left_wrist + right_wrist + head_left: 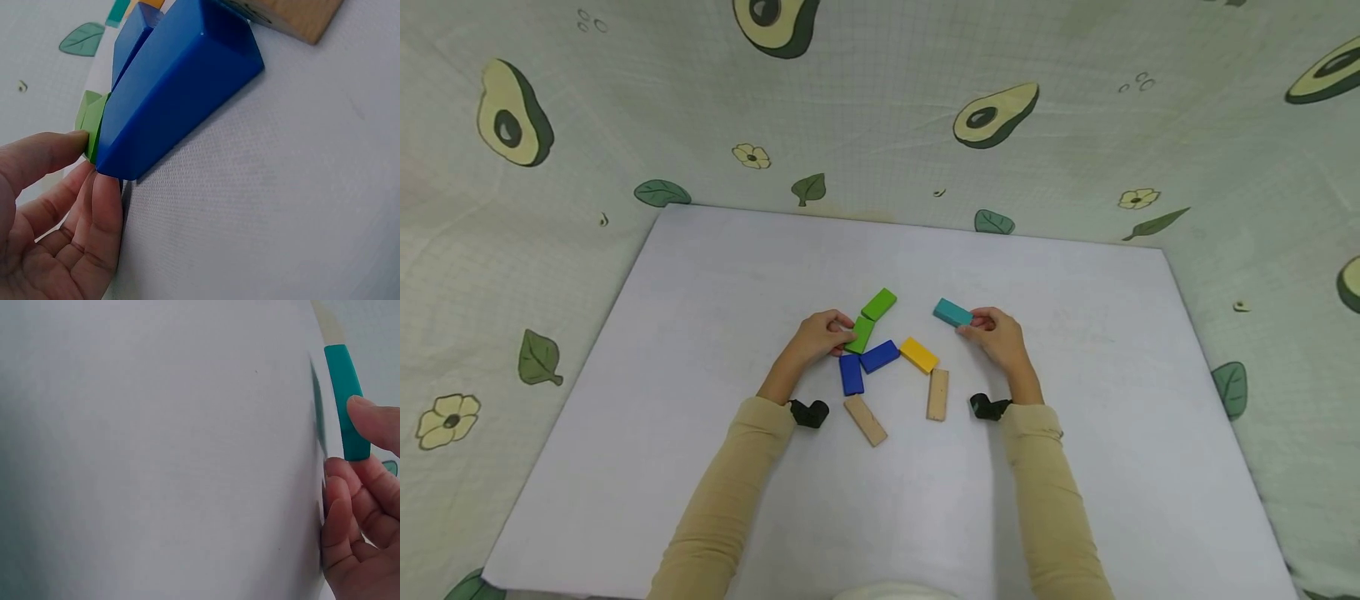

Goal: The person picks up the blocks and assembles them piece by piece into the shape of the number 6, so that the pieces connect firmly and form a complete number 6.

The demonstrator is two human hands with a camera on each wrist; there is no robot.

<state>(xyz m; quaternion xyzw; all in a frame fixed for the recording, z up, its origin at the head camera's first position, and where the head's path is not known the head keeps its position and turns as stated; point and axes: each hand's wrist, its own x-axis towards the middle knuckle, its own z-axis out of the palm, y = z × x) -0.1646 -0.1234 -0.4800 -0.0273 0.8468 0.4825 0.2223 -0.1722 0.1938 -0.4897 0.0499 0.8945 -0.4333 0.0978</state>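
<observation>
A teal rectangular wooden block (952, 312) is being pinched by the right hand (998, 337) and a green rectangular wooden block (860, 334) by the left hand (817, 337), each grip resting on the white table (700, 333), which is being backed by an avocado-print cloth (880, 108).

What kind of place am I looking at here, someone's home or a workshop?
Probably a makeshift recording corner, not a workshop. A plain white board lies on a cloth printed with avocados that also rises behind as a backdrop. Small coloured blocks lie on the board, and the person wears a small black camera at each wrist.
</observation>
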